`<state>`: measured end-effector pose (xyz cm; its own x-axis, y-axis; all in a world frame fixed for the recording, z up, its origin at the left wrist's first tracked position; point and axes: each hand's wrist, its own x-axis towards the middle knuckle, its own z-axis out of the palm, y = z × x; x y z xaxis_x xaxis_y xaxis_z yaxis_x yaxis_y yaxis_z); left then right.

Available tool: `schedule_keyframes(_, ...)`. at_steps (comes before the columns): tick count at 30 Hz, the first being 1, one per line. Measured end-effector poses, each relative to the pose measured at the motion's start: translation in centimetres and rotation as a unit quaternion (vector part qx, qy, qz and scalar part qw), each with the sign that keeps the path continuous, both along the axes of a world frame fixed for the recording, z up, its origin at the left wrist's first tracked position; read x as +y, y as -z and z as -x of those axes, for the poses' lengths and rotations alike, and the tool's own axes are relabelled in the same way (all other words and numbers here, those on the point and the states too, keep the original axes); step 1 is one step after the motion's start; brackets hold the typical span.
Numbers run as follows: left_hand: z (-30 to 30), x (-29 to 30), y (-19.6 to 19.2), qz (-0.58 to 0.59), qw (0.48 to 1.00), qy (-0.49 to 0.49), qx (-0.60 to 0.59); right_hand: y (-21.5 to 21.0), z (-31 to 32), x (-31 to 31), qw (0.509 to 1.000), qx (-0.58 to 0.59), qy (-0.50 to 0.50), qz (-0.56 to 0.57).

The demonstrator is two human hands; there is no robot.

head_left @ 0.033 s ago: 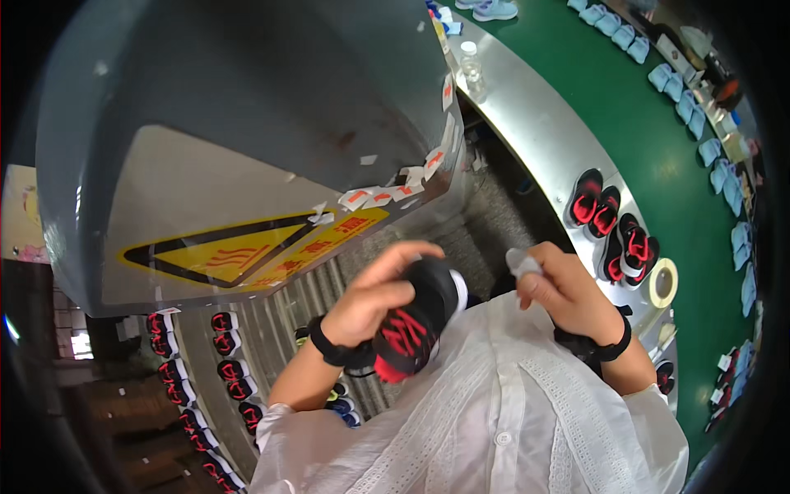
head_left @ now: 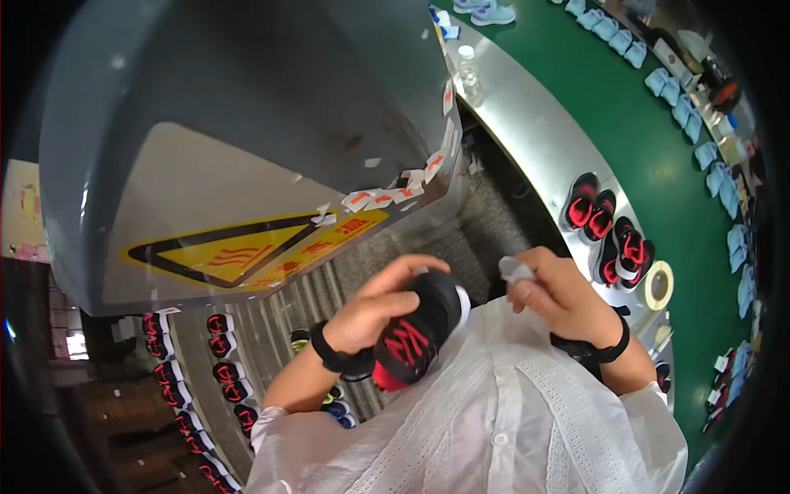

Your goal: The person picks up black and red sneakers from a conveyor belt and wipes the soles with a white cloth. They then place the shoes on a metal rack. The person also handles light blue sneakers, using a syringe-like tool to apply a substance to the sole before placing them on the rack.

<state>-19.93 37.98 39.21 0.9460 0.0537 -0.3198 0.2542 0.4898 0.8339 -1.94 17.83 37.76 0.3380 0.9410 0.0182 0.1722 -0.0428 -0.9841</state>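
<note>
A black sneaker (head_left: 406, 339) with red laces and a white sole edge is held in front of my white shirt. My left hand (head_left: 374, 303) grips it from the left, thumb over the top and fingers around the far side. On the right, my right hand (head_left: 566, 295) pinches a small whitish, partly see-through piece (head_left: 514, 269) between thumb and forefinger. That piece is apart from the shoe; what it is I cannot make out. Dark bands circle both wrists.
A large grey machine (head_left: 271, 74) with a yellow warning label rises ahead on the left. Paired shoes (head_left: 170, 380) line a rack below it. Along the metal ledge (head_left: 527, 123) are a clear bottle (head_left: 467, 70), black-red shoes (head_left: 629, 251) and a tape roll (head_left: 659, 285), beside a green belt (head_left: 658, 177).
My right hand and the whitish piece have shifted slightly left. The left hand keeps its hold on the sneaker.
</note>
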Motion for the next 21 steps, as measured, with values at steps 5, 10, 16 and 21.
schedule_keyframes(5, 0.1, -2.3, 1.0, 0.0, 0.999, 0.032, 0.037, -2.4, 0.1, 0.5, 0.989, -0.093, -0.089, 0.069)
schedule_keyframes(10, 0.5, -2.9, 0.8, -0.081, 0.995, 0.03, 0.045, -2.6, 0.6, 0.5, 0.98, -0.153, -0.095, 0.079)
schedule_keyframes(16, 1.1, -2.8, -0.1, -0.132, 0.989, 0.039, 0.05, -2.5, 1.6, 1.1, 0.976, -0.17, -0.106, 0.081)
schedule_keyframes(21, 1.5, -3.1, -0.1, -0.147, 0.988, 0.026, 0.041, -2.3, 2.0, 1.3, 0.975, -0.176, -0.105, 0.081)
